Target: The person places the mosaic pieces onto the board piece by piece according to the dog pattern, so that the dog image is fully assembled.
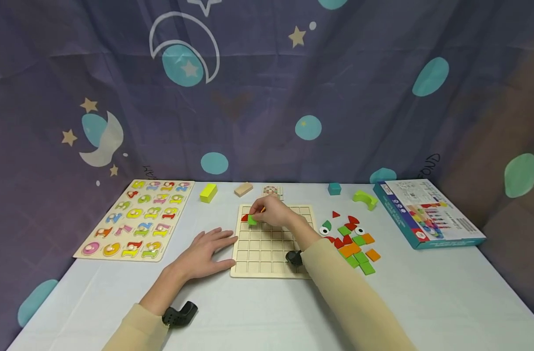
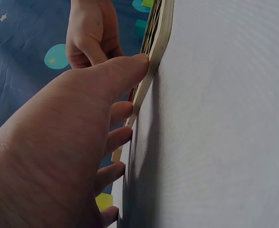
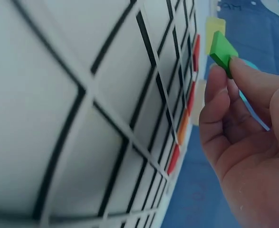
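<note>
1. Noting a dark cloth (image 1: 258,97) at the back, printed with moons and stars, and a white table (image 1: 232,317) before it.
2. Logging a wooden number board (image 1: 165,241) flat at far left, apparently off to the side to leave the middle for handwork.
3. Finding a gridded board (image 1: 267,274) flat at centre, probably to bring every cell within reach of both arms.
4. Recording a teal-edged box (image 1: 442,209) flat at far right (likely parked there, judging from position only).
5. Seeing the left hand (image 1: 210,253) with fingers spread and relaxed, gripping nothing, thumb and fingertips touching the gridded board's left edge; likely bracing against any slide.
6. Seeing the right hand (image 1: 273,212) over the far part of the grid, pinching a green tile (image 3: 223,47) between thumb and forefinger; presumably for fine control.
7. Listing a green arch (image 1: 365,199), yellow block (image 1: 208,193), wooden block (image 1: 243,189) and teal block (image 1: 334,188) toward the back.
8. Noting a patterned card (image 1: 272,190) just beyond the gridded board, plausibly for easy glancing.
9. Logging loose flat pieces (image 1: 349,250) to the right, presumably for easy pick-up by the nearer hand.
10. Locating the green tile near a red piece (image 1: 244,218) at the grid's far left, clear of the cells in the right wrist view.
</note>
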Motion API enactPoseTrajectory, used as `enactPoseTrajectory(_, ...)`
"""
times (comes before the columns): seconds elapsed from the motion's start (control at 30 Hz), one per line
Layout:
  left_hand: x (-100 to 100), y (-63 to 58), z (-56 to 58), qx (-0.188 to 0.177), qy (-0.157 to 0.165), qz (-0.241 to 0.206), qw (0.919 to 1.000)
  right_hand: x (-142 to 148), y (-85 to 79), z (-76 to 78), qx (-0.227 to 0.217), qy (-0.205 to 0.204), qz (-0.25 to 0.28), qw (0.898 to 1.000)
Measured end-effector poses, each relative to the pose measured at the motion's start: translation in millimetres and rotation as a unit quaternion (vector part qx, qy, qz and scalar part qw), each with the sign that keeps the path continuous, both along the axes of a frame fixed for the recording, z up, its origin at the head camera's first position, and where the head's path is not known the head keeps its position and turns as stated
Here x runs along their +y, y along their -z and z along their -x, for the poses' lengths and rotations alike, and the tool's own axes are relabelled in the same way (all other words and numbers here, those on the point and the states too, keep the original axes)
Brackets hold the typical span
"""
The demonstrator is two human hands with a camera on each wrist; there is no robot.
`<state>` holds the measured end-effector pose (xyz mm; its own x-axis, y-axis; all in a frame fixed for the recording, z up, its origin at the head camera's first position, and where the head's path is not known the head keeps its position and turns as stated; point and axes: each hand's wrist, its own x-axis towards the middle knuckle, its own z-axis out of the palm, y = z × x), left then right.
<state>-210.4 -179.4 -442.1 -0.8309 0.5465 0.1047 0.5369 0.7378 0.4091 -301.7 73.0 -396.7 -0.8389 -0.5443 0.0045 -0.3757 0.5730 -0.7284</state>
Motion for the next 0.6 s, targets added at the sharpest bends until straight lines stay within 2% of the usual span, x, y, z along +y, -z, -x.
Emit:
enactPoseTrajectory(0.2,1.0,0.7,-0.1,-0.004,0.002,-0.005,1.0000,-12.0,1.9,-1.5,-0.015,0.008,-0.017,1.000)
enactPoseTrajectory(0.43,-0.8,0.9,0.2,-0.002,0.000,-0.003,1.0000,-23.6,8.3,2.3,0.024,-0.010,-0.071,0.997)
enactPoseTrajectory(0.6,-0.5,1.0,0.7,-0.008,0.000,-0.005,1.0000,-26.1,9.4,2.3,0.030,-0.010,-0.083,0.996)
